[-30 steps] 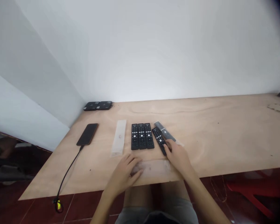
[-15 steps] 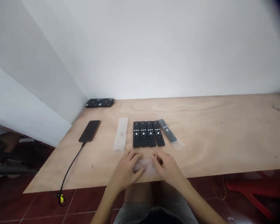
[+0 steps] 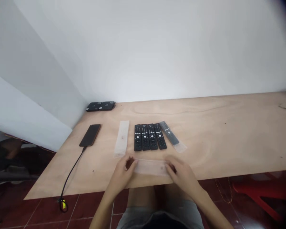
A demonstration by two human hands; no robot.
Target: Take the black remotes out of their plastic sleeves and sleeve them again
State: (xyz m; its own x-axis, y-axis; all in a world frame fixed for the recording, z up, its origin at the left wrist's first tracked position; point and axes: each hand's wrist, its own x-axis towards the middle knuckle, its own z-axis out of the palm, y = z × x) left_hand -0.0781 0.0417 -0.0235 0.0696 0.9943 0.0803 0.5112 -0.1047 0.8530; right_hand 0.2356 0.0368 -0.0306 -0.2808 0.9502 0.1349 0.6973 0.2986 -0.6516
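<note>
Near the table's front edge, a translucent plastic sleeve [image 3: 150, 167] lies crosswise between my hands. My left hand [image 3: 124, 170] pinches its left end between thumb and fingers. At the other end, my right hand [image 3: 180, 171] is closed on the sleeve, thumb against fingers. Just beyond it, several black remote controls [image 3: 145, 137] lie side by side, buttons up. To their right, another remote [image 3: 169, 133] rests slanted inside a clear sleeve [image 3: 180, 147]. A stack of flat plastic sleeves [image 3: 122, 138] lies to the left of the row.
A phone [image 3: 90, 135] lies at the left of the wooden table [image 3: 228, 140], its black cable [image 3: 70, 175] hanging over the front edge. Two black boxes [image 3: 100, 106] sit at the back left corner against the wall [image 3: 157, 51]. A red chair [image 3: 259, 194] is below right.
My hands have moved apart along the plastic sleeve and now grip its two ends, leaving its middle exposed. The camera view has shifted slightly; the remotes stay put.
</note>
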